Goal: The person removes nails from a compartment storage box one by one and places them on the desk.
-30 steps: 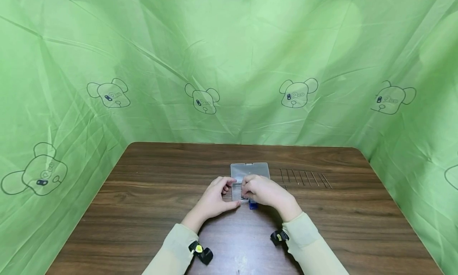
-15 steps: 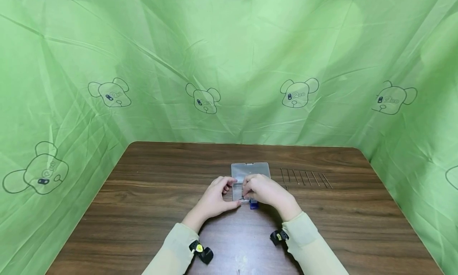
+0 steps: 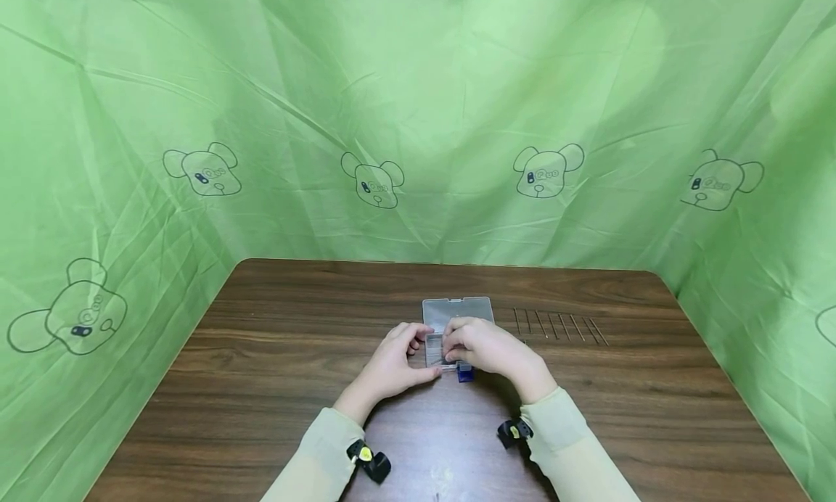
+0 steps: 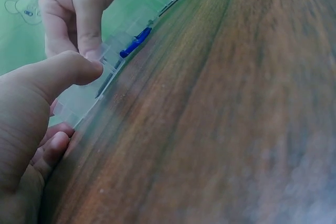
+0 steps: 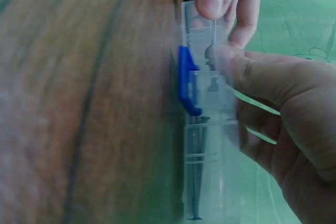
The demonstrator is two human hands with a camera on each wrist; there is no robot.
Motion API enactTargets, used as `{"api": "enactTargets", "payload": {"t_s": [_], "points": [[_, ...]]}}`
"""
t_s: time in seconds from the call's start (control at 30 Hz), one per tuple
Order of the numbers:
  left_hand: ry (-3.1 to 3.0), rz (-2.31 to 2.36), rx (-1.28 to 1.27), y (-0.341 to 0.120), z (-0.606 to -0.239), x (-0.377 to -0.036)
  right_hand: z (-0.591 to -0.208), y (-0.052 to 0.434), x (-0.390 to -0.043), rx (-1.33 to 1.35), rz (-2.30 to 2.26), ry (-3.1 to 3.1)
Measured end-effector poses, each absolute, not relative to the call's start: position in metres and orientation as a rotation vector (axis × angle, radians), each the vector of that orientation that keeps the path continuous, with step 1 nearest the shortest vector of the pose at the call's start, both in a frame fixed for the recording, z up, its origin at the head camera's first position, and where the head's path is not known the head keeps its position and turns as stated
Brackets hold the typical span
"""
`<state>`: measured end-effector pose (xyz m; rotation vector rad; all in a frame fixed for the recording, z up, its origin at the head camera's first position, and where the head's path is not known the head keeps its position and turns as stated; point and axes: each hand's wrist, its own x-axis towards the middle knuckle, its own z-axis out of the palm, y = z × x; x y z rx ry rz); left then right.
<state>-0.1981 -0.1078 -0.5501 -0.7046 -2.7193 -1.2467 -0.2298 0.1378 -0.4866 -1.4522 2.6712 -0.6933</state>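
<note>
Head view, from the left: a green curtain (image 3: 117,161) printed with bear-head outlines (image 3: 202,173) hangs around the far edge and sides of a brown wood-grain table (image 3: 281,393). My left sleeve (image 3: 313,458) is pale, with a black device (image 3: 370,462) strapped at the wrist. Beyond the cuff, my left hand (image 3: 392,363) grasps the left end of a clear plastic box (image 3: 434,351), the thumb at its near edge and a finger reaching round to the far side; the left wrist view shows other fingertips down by the tabletop.

The box sits flat on the table, a little right of centre, its lid (image 3: 447,310) laid back away from me. Its inside is divided into compartments, and the right wrist view shows dark screws (image 5: 197,177) through the clear wall. A blue clasp (image 3: 465,373) juts from the near side.

My right hand (image 3: 486,350) bends over the box from the right, thumb and fingertips drawn together at the compartments; I cannot tell whether they pinch a screw. Its cuff (image 3: 558,426) carries another black device (image 3: 514,432).

Farther right, a row of thin metal rods (image 3: 563,326) lies on the table, well apart from my left hand, mostly slanting alongside one another.
</note>
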Motion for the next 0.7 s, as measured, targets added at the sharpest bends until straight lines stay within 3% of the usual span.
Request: {"api": "enactTargets", "payload": {"t_s": [0.7], "points": [[-2.737, -1.233, -0.687, -0.106, -0.549, -0.199, -0.458, 0.16, -0.23, -1.306, -0.974, 2.659]]}}
